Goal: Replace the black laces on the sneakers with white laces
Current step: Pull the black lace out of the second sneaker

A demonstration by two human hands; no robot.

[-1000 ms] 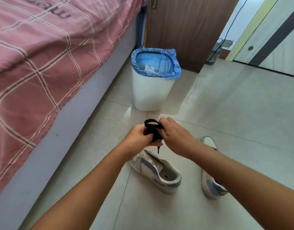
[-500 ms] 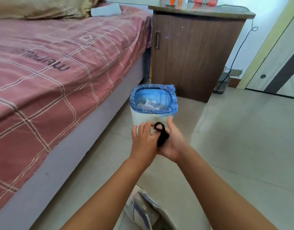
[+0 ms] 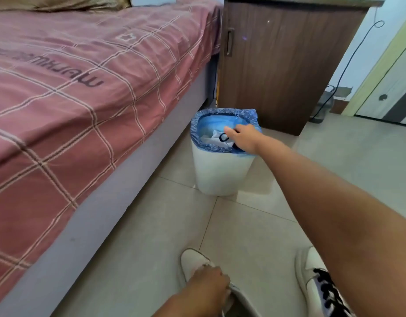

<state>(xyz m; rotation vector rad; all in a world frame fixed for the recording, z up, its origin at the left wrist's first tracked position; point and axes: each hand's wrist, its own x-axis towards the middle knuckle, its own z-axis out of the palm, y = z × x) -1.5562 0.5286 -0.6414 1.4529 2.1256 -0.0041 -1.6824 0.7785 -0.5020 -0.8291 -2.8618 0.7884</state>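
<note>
Bedroom corner, pale tiled floor point(image 3: 151, 225).
Pink checked bed point(image 3: 71, 88) sits left; brown wooden cabinet point(image 3: 277, 65) stands beside it.

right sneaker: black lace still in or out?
In. The right sneaker has its black lace criss-crossed through the eyelets; only its front part shows beside the forearm.

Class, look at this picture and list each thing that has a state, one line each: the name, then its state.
Right hand: stretched over the bin, black lace at its fingers.
Black lace: bunched, over the bin's opening.
Bin: upright, open, blue liner, white scraps inside.
Left hand: resting on the near sneaker.
Near sneaker: no lace visible.
Far sneaker: black laces threaded.
Cabinet door: closed.
</note>
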